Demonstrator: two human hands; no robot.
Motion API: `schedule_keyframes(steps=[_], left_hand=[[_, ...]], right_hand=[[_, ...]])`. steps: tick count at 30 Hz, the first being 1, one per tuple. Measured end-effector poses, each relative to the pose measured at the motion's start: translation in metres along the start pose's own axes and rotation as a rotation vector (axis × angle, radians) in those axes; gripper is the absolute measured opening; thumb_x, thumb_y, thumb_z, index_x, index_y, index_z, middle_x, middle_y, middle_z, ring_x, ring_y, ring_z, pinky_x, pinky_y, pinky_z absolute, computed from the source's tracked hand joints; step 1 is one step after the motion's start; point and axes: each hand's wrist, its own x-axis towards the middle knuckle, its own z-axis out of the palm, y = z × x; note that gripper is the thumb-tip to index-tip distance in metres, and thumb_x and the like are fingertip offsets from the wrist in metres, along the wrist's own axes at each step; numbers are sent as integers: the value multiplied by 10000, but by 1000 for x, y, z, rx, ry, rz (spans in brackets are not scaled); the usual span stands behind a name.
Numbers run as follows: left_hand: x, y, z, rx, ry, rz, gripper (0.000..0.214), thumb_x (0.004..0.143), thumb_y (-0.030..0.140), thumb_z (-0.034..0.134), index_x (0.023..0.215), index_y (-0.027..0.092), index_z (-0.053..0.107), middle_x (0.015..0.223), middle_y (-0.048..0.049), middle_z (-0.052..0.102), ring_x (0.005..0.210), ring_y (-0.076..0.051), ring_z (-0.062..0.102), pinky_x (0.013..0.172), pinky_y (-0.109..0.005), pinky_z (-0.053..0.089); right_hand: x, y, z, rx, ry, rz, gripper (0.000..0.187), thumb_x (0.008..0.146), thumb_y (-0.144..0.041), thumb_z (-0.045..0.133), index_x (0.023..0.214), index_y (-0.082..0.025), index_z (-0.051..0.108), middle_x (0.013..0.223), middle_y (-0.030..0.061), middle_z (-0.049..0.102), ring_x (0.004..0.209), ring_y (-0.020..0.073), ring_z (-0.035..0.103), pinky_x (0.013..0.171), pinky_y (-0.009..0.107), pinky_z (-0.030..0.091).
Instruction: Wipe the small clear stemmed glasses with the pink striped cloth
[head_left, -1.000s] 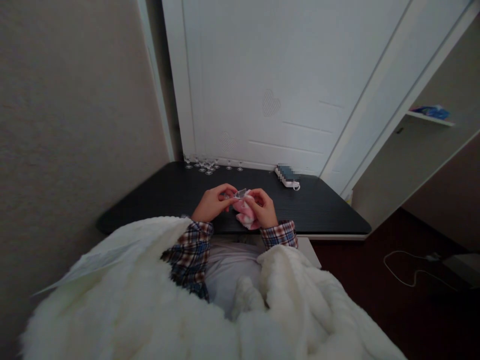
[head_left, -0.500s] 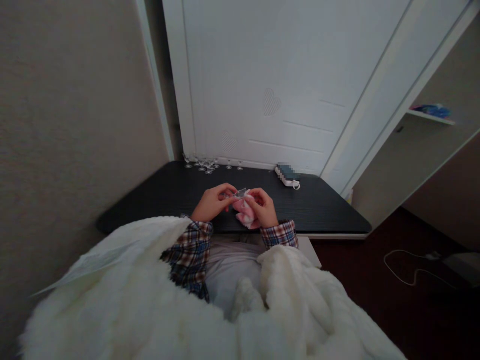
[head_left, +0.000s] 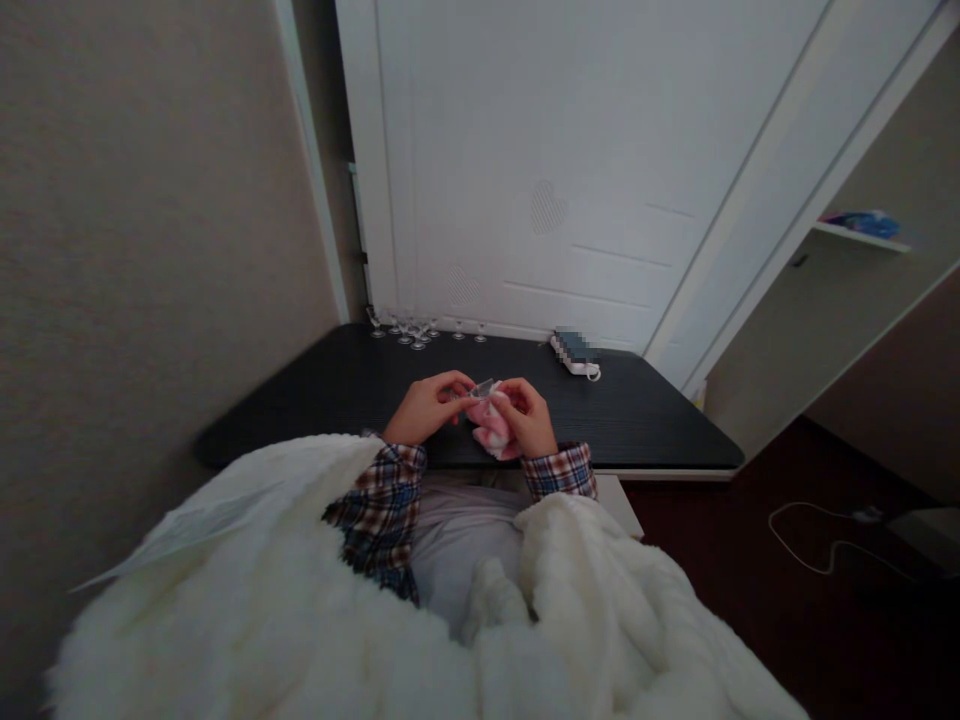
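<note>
Between my hands, above the front part of the black tabletop [head_left: 322, 400], is a small clear glass [head_left: 484, 388] that looks like the stemmed ones at the back. My left hand [head_left: 427, 405] is closed on the glass from the left, fingers pinched at its stem side. In my right hand [head_left: 531, 418] is a bunched pink and white cloth [head_left: 493, 430], pressed against the glass's rim. The cloth hangs down below my right fingers. Part of the glass is hidden by my fingers and the cloth.
Several small stemmed glasses [head_left: 418, 335] stand at the back left, near the white panel [head_left: 510, 150]. A white device with a blurred dark top [head_left: 576, 352] lies at the back right. A white cable [head_left: 806, 560] runs on the floor to the right.
My hands, the glass and the cloth stay almost in place. The sliding white panel appears shifted slightly right, with more of the gap at its left edge showing.
</note>
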Motion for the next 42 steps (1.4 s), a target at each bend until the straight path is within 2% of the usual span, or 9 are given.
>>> schedule_keyframes(steps=[18, 30, 42], left_hand=[[-1, 1, 0, 26, -31, 0, 385, 739, 488, 643, 934, 156, 652, 836, -38, 683, 543, -114, 579, 517, -222, 444], [-1, 1, -1, 10, -64, -4, 307, 794, 430, 581, 890, 152, 670, 620, 1, 625, 511, -115, 553, 487, -206, 412], [-2, 4, -1, 21, -60, -9, 348, 782, 466, 586, 885, 148, 683, 670, -16, 654, 520, -118, 559, 491, -214, 419]], right_hand=[[-1, -1, 0, 4, 5, 24, 167, 741, -359, 639, 823, -215, 618, 809, -8, 618, 704, 132, 549, 691, 257, 461], [-1, -4, -1, 5, -9, 28, 184, 746, -371, 634, 835, -211, 614, 822, -6, 620, 707, 130, 551, 691, 253, 461], [-3, -6, -1, 1, 8, 31, 167, 754, -363, 629, 829, -214, 617, 815, -6, 621, 713, 133, 557, 692, 256, 463]])
